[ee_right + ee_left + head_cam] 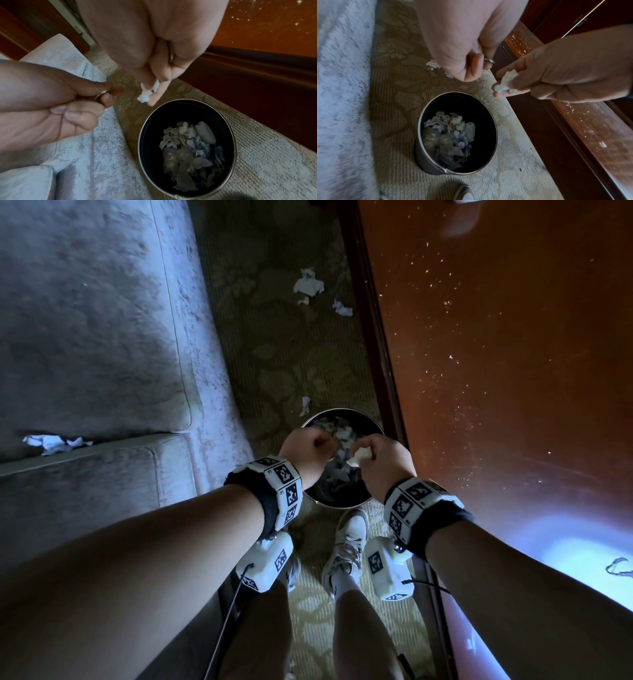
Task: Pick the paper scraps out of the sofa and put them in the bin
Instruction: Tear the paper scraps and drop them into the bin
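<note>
Left wrist view shows my right hand (570, 75) pinching a small crumpled white paper scrap (506, 81) above the round dark metal-rimmed bin (493, 121), toward its two o'clock. I should centre it before letting go. My left hand (467, 44) is curled, empty. Crumpled paper (447, 136) fills the bin's bottom.

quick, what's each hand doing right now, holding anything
Left hand: fingers curled shut, nothing visible in it, above the bin.
Right hand: fingers pinch a white paper scrap over the bin.
</note>
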The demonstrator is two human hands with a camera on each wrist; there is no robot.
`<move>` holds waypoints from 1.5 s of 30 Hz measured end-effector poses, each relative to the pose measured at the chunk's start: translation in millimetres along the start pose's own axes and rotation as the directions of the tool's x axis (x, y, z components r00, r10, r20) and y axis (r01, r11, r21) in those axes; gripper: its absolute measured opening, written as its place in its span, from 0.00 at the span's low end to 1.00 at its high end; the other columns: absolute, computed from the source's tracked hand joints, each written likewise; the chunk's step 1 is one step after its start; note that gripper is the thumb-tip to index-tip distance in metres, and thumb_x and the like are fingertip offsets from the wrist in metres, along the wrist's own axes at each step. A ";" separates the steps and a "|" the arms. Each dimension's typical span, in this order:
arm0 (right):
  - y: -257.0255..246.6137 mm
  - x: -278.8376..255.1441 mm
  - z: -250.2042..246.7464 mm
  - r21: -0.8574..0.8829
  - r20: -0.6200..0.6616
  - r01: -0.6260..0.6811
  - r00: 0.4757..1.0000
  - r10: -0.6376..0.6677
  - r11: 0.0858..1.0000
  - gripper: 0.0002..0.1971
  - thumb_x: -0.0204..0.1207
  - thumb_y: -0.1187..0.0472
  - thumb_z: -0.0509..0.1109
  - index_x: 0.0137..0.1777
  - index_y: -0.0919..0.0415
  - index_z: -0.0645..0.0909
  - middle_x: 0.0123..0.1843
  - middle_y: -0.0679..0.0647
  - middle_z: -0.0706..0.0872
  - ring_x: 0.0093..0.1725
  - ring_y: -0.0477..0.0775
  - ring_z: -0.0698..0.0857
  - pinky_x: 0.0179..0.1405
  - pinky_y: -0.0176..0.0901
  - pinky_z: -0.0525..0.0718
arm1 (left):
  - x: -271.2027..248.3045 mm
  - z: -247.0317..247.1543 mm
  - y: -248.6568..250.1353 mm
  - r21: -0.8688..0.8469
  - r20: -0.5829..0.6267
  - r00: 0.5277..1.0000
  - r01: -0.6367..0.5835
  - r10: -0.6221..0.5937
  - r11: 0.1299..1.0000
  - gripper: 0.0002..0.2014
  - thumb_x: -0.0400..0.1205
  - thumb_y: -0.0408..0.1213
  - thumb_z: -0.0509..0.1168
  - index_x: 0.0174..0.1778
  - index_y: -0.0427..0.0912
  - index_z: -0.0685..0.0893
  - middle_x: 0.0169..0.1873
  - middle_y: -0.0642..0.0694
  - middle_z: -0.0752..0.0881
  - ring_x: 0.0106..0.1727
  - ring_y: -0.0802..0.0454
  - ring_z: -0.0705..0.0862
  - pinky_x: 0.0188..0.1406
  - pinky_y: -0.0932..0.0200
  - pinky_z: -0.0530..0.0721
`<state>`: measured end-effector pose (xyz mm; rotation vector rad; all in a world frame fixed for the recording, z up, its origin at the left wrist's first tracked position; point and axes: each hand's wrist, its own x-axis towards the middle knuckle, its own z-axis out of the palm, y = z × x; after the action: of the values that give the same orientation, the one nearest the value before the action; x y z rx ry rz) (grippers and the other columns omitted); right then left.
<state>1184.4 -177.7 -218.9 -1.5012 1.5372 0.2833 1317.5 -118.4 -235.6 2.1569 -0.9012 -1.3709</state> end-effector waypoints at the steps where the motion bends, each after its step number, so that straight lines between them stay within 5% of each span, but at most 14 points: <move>1: 0.6 0.1 0.0 -0.002 -0.015 -0.004 1.000 0.004 1.000 0.14 0.74 0.66 0.67 0.54 0.50 0.85 0.56 0.50 0.86 0.55 0.54 0.84 0.47 0.42 0.83 | -0.5 -0.3 0.8 0.018 -0.010 1.000 -0.011 0.011 1.000 0.11 0.82 0.38 0.63 0.46 0.35 0.88 0.38 0.42 0.88 0.39 0.50 0.82 0.39 0.59 0.76; 4: 2.7 -1.2 0.9 0.009 -0.026 -0.008 1.000 0.008 1.000 0.18 0.70 0.59 0.76 0.61 0.51 0.83 0.56 0.47 0.87 0.55 0.50 0.85 0.54 0.44 0.86 | -2.2 -1.8 3.5 0.040 -0.039 0.999 -0.007 0.009 0.999 0.11 0.82 0.39 0.64 0.46 0.37 0.89 0.38 0.45 0.87 0.40 0.52 0.82 0.39 0.63 0.72; 7: 0.3 -6.0 -0.2 0.037 0.025 0.026 0.999 -0.027 0.999 0.21 0.71 0.58 0.76 0.64 0.51 0.78 0.53 0.40 0.82 0.51 0.43 0.83 0.46 0.35 0.81 | -3.6 -3.3 7.0 0.029 -0.035 0.999 0.016 -0.015 0.999 0.10 0.82 0.38 0.64 0.45 0.39 0.90 0.34 0.49 0.84 0.37 0.54 0.81 0.34 0.64 0.72; 13: -13.3 -11.5 -1.5 0.058 -0.037 0.064 0.997 -0.062 0.996 0.12 0.73 0.66 0.60 0.48 0.47 0.78 0.43 0.42 0.82 0.42 0.46 0.80 0.34 0.39 0.76 | -5.1 -7.7 10.4 -0.024 -0.003 0.999 0.054 -0.054 0.998 0.10 0.79 0.38 0.65 0.40 0.37 0.89 0.30 0.48 0.85 0.35 0.51 0.81 0.32 0.61 0.72; 16: -23.8 -12.9 -1.9 0.142 0.034 0.084 0.995 -0.090 0.986 0.14 0.71 0.73 0.56 0.50 0.56 0.76 0.42 0.48 0.78 0.40 0.52 0.77 0.31 0.41 0.74 | -7.1 -7.1 14.7 -0.047 0.049 0.992 0.115 -0.112 0.992 0.13 0.81 0.37 0.63 0.39 0.32 0.87 0.24 0.44 0.79 0.32 0.43 0.78 0.31 0.58 0.73; 18: -29.6 -13.8 -2.0 0.150 0.101 0.104 0.988 -0.120 0.983 0.15 0.71 0.75 0.56 0.50 0.55 0.74 0.40 0.48 0.76 0.37 0.51 0.75 0.27 0.39 0.70 | -7.6 -6.8 16.6 -0.081 0.079 0.987 0.147 -0.141 0.986 0.13 0.82 0.37 0.61 0.44 0.30 0.85 0.29 0.37 0.80 0.34 0.37 0.77 0.36 0.51 0.77; 21: -37.8 -15.4 -0.6 0.180 0.151 0.133 0.975 -0.161 0.975 0.18 0.71 0.76 0.58 0.45 0.49 0.75 0.36 0.46 0.77 0.36 0.49 0.76 0.31 0.37 0.72 | -9.4 -9.3 20.7 -0.114 0.131 0.970 0.220 -0.205 0.969 0.11 0.84 0.36 0.59 0.40 0.39 0.82 0.30 0.46 0.80 0.33 0.46 0.79 0.40 0.50 0.83; 24: -42.1 -16.6 0.1 0.226 0.113 0.165 0.974 -0.194 0.960 0.16 0.73 0.73 0.65 0.39 0.47 0.77 0.34 0.44 0.83 0.33 0.43 0.80 0.31 0.31 0.75 | -8.2 -13.9 30.1 -0.400 0.262 0.895 0.441 -0.361 0.804 0.14 0.86 0.27 0.53 0.35 0.39 0.76 0.26 0.41 0.75 0.25 0.49 0.72 0.27 0.57 0.70; 26: -43.8 -17.1 -0.8 0.240 0.047 0.189 0.977 -0.206 0.952 0.12 0.71 0.69 0.72 0.39 0.50 0.78 0.36 0.45 0.85 0.34 0.43 0.82 0.29 0.26 0.76 | -9.1 -20.3 35.0 -0.545 0.289 0.855 0.516 -0.430 0.660 0.13 0.86 0.27 0.53 0.36 0.36 0.76 0.27 0.39 0.76 0.25 0.48 0.74 0.28 0.58 0.73; 29: -45.2 -17.4 -1.8 0.192 -0.040 0.228 0.974 -0.225 0.954 0.12 0.66 0.68 0.77 0.39 0.52 0.78 0.35 0.44 0.83 0.33 0.41 0.79 0.27 0.22 0.74 | -8.5 -25.6 33.7 -0.697 0.277 0.856 0.491 -0.436 0.522 0.13 0.88 0.39 0.53 0.53 0.33 0.78 0.42 0.37 0.84 0.37 0.43 0.83 0.38 0.49 0.84; 33: -51.4 -21.6 1.7 0.156 -0.098 0.242 0.968 -0.229 0.958 0.15 0.65 0.69 0.78 0.41 0.50 0.78 0.33 0.45 0.84 0.33 0.42 0.81 0.25 0.22 0.77 | -8.7 -31.3 31.0 -0.792 0.333 0.827 0.506 -0.452 0.342 0.20 0.87 0.49 0.54 0.66 0.37 0.74 0.60 0.35 0.83 0.56 0.40 0.85 0.40 0.42 0.88; 40: -75.3 -22.8 6.3 -0.063 -0.103 0.349 0.929 -0.354 0.935 0.09 0.69 0.64 0.76 0.38 0.51 0.80 0.34 0.43 0.83 0.32 0.39 0.81 0.25 0.22 0.75 | -1.2 -53.0 38.3 -0.810 0.338 0.828 0.498 -0.447 0.311 0.23 0.86 0.53 0.53 0.72 0.43 0.75 0.60 0.37 0.84 0.56 0.41 0.85 0.49 0.34 0.85; 45: -94.7 -18.8 9.8 -0.160 -0.091 0.399 0.905 -0.416 0.903 0.11 0.69 0.67 0.74 0.37 0.49 0.80 0.39 0.43 0.86 0.41 0.44 0.85 0.40 0.34 0.83 | 4.3 -70.3 40.7 -0.807 0.323 0.837 0.488 -0.443 0.334 0.24 0.85 0.52 0.54 0.70 0.40 0.75 0.58 0.36 0.85 0.53 0.41 0.87 0.52 0.33 0.85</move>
<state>1268.2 -179.5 -169.9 -1.9392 1.2726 0.0506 1370.7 -149.0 -182.2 1.5275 0.5010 -1.6191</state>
